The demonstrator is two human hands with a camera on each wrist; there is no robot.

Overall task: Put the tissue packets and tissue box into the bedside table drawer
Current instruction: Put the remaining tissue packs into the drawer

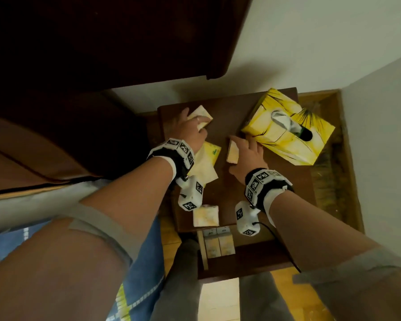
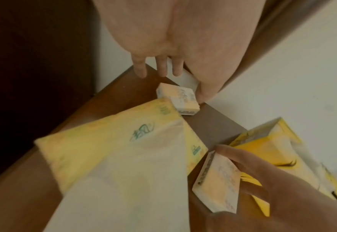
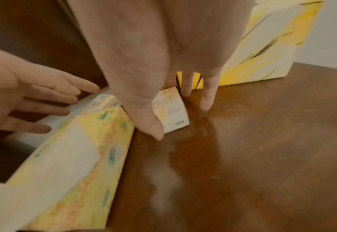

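1. Dim, warm indoor light; the headboard (image 1: 102, 42) is nearly black.
2. Soft glare streaks the bedside table top (image 3: 243, 149) in the right wrist view.
3. Wide-angle bending curves the edges.
4. Motion blur softens the large tissue pack (image 2: 114, 157) and printed lettering.
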